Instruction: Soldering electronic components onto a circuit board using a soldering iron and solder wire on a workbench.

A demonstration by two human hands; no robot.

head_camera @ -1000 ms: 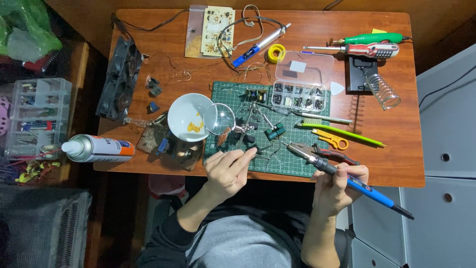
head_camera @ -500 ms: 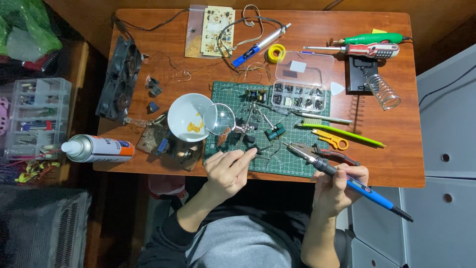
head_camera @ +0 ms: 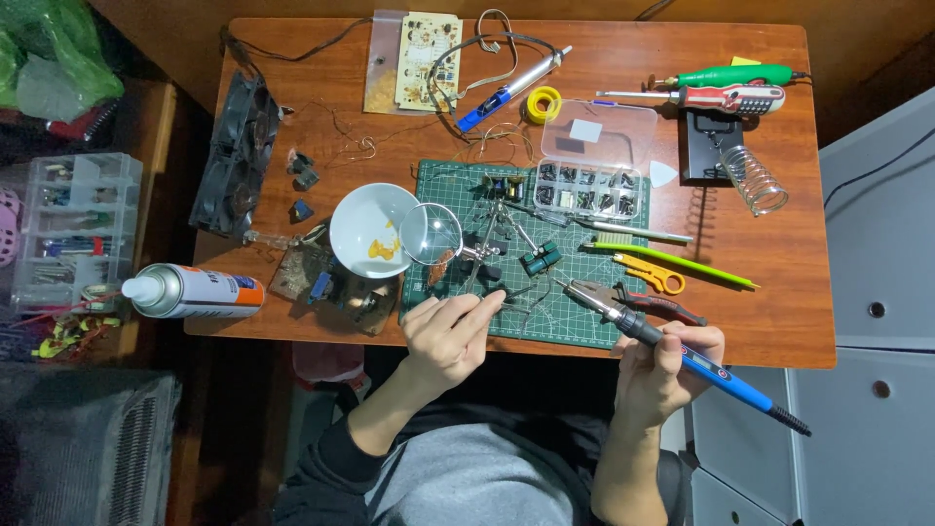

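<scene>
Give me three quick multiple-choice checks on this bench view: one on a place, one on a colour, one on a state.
1. Where does the spray can lie?
A. at the table's left near edge
B. on the green mat
C. beside the coiled stand

2. What colour is the handle of the soldering iron?
A. yellow
B. blue
C. white

3. How is the clear parts box?
A. shut
B. upside down
C. open, lid folded back

Answers: 1 A, the can lies on its side past the white bowl, off the mat. 2 B, the right hand grips a blue handle. 3 C, its compartments show and the lid lies flat behind.
</scene>
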